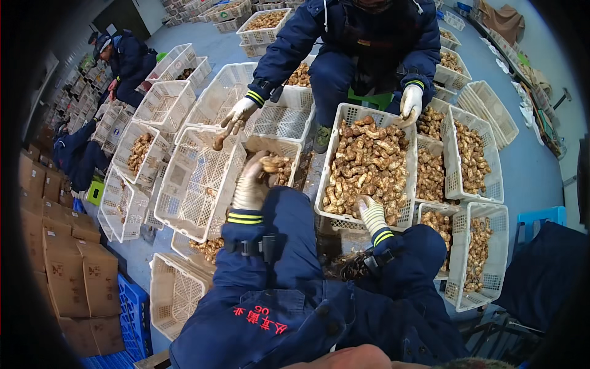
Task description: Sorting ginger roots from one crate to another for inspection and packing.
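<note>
My left hand point(249, 184), in a striped, dirt-stained glove, is closed round a pale brown mushroom point(270, 164) above a crate point(255, 143) with more mushrooms at its bottom. My right hand point(372, 214), also gloved, reaches over the near rim of a white perforated crate point(319, 206) heaped with knobbly brown mushrooms point(369, 166). Its fingers curl against the heap, and what they hold is hidden. Facing me, a person in dark blue holds a long mushroom point(220, 140) in one gloved hand point(239, 112) over an almost bare crate point(190, 178); the other gloved hand point(410, 101) rests at the heaped crate.
Crates of mushrooms point(472, 157) are stacked along the right. More white crates point(163, 101) stand at the left, near other people point(126, 64) at work. Cardboard boxes point(74, 277) and a blue plastic pallet point(132, 313) are at the lower left. A blue stool point(541, 215) stands far right.
</note>
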The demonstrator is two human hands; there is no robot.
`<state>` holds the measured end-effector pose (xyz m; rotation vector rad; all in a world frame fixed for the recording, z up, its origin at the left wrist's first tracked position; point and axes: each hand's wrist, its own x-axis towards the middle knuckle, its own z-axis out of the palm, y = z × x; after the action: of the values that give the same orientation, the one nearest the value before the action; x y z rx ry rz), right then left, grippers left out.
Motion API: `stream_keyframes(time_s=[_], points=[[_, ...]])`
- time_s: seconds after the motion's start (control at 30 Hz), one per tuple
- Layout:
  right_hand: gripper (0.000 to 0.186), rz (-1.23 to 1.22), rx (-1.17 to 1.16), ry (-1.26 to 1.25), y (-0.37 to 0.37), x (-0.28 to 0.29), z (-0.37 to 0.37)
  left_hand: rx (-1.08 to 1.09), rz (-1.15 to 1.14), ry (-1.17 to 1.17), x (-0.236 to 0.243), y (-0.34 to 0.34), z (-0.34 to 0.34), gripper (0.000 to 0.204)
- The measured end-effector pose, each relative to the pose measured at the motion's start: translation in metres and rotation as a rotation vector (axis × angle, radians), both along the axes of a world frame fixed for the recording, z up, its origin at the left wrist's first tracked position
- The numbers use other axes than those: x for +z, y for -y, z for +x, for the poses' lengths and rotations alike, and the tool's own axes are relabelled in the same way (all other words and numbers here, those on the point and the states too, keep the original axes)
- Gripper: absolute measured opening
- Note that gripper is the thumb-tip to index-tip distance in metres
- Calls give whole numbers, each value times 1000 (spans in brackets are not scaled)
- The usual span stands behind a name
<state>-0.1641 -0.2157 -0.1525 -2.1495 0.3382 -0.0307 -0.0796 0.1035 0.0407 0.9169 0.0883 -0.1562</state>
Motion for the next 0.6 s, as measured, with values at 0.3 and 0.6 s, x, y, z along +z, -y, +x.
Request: stream_keyframes(time_s=[0.3,0.6], points=[[35,-100,38,144,2,-18,16,480,738,-27,-91,-209,-64,49],[43,-682,574,-463,-20,57,55,-83,596,220,-15,16,-25,56]])
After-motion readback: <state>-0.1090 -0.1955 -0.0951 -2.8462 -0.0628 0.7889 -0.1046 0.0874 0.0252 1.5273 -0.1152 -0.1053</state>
